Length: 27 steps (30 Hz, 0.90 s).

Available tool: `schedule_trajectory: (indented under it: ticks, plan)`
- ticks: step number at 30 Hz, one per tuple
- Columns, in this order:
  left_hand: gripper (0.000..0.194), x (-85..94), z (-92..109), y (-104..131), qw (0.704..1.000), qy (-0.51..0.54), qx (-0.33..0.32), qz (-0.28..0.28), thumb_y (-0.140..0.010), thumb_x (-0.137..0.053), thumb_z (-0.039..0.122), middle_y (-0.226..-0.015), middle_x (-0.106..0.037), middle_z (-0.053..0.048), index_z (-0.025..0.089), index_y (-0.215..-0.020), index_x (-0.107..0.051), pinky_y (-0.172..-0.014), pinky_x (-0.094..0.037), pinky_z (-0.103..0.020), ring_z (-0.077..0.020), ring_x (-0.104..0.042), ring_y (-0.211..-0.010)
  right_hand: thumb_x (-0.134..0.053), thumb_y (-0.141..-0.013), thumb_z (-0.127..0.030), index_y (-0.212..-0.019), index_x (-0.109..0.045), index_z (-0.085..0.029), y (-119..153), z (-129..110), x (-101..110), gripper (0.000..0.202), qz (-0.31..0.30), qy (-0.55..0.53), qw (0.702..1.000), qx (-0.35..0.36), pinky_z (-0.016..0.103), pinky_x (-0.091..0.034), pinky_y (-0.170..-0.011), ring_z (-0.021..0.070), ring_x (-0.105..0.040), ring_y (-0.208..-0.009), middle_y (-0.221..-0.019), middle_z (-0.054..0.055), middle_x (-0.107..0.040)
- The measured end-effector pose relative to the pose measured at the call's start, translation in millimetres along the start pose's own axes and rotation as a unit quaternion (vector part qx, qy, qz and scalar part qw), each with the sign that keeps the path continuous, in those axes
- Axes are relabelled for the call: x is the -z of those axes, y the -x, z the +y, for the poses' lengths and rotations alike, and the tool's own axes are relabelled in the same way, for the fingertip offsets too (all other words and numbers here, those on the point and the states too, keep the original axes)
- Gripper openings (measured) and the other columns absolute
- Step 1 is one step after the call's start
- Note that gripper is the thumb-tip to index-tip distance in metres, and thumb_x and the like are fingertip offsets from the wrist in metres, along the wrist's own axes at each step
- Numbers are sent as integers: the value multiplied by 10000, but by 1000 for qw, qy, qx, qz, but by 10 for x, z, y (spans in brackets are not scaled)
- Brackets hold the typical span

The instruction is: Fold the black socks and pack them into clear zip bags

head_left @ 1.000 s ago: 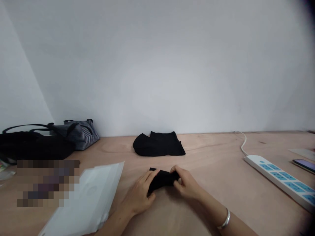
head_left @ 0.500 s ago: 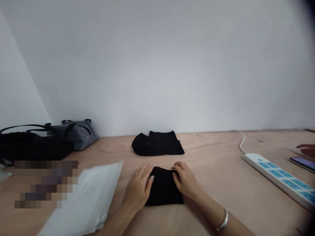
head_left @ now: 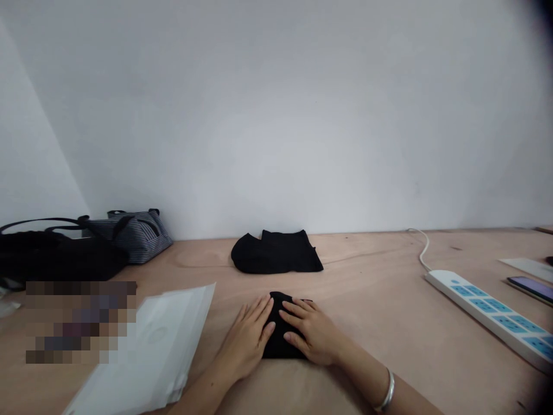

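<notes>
A folded piece of black cloth [head_left: 280, 346] lies flat on the wooden table in front of me. My left hand [head_left: 250, 333] rests along its left side, fingers stretched forward and thumb on the fabric. Across its right part lies my right hand [head_left: 309, 329], palm down with the fingers spread, hiding much of that side. A silver bangle circles my right wrist. Farther back, near the wall, a second black cloth piece [head_left: 276, 253] lies flattened, with a rounded left end; neither hand touches it.
Left of my hands lie clear plastic zip bags [head_left: 151, 340], beside a blurred-out patch. A black bag [head_left: 56, 256] and a striped bag [head_left: 147, 236] stand at the back left. On the right are a white power strip [head_left: 488, 311], a phone [head_left: 531, 288] and paper [head_left: 527, 267].
My right hand has moved left onto the black cloth, whose visible part is now narrower. My left hand stays nearly in place. Another person's hand at the far right edge has withdrawn.
</notes>
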State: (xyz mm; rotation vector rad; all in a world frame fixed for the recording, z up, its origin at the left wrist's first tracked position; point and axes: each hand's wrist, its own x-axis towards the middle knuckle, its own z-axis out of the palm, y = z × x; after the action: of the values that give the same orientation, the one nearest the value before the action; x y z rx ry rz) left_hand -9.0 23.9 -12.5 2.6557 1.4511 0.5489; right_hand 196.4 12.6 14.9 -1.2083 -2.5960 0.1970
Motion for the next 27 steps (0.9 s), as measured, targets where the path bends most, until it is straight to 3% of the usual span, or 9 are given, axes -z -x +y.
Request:
schedule_trajectory:
  ticks: [3, 6, 10, 13, 17, 20, 24, 27]
  plan:
    - [399, 202, -31, -11, 996, -61, 44, 54, -887, -316, 305, -1277, -460, -89, 178, -1252, -416, -975, -300, -388, -227, -393, -1175, -297, -887, -401, -1143, -530, -200, -2, -33, 26, 401, 43, 67, 991, -107, 461, -315, -857, 287, -437, -1059, -1149, 116, -530]
    - [323, 503, -160, 21, 979, -142, 131, 70, -862, -298, 214, -1075, -553, -112, 156, -1076, -533, -862, -378, -379, -248, -502, -1002, -258, -894, -396, -879, -620, -151, 2, -22, 54, 437, 70, 126, 972, -188, 466, -326, -781, 293, -481, -925, -928, 149, -571]
    - [278, 830, -457, 155, 930, -195, 311, 13, -848, -320, 283, -949, -550, -140, 137, -956, -531, -754, -405, -394, -315, -513, -941, -300, -883, -429, -886, -602, -160, 14, 7, 70, 405, 114, 117, 975, -149, 450, -301, -832, 276, -453, -957, -965, 136, -550]
    - [320, 898, -678, 276, 907, -177, 381, -21, -834, -338, 376, -912, -552, -166, 133, -915, -529, -652, -423, -377, -345, -557, -860, -336, -876, -432, -1001, -576, -199, 18, 2, 51, 357, 118, 82, 985, -100, 450, -238, -919, 253, -432, -1019, -1036, 101, -538]
    - [296, 871, -878, 369, 903, -153, 399, -49, -827, -351, 350, -846, -579, -158, 123, -862, -538, -614, -427, -341, -301, -598, -766, -318, -874, -470, -1166, -501, -209, 36, 16, 35, 432, 71, 35, 991, -103, 465, -217, -950, 258, -415, -1086, -1131, 109, -513]
    - [262, 917, -910, 379, 908, -143, 388, -67, -818, -352, 291, -802, -593, -128, 155, -721, -553, -619, -429, -346, -279, -592, -756, -380, -781, -623, -1307, -353, -228, 71, 70, 66, 658, -7, -8, 997, -78, 505, -179, -974, 308, -279, -1220, -1318, 130, -370]
    - [271, 1124, -725, 321, 915, -183, 358, -39, -811, -330, 250, -819, -579, -129, 173, -671, -549, -690, -409, -413, -313, -542, -846, -523, -575, -734, -1362, -206, -294, 105, 137, 113, 956, -85, -40, 995, -40, 584, -70, -976, 366, -73, -1286, -1434, 115, -157]
    - [255, 1271, -434, 213, 926, -250, 284, 7, -799, -360, 250, -806, -561, -129, 178, -633, -539, -737, -388, -421, -325, -507, -888, -506, -649, -681, -1364, -179, -312, 100, 144, 108, 869, -98, -41, 994, -41, 598, -74, -969, 357, -52, -1291, -1443, 102, -126]
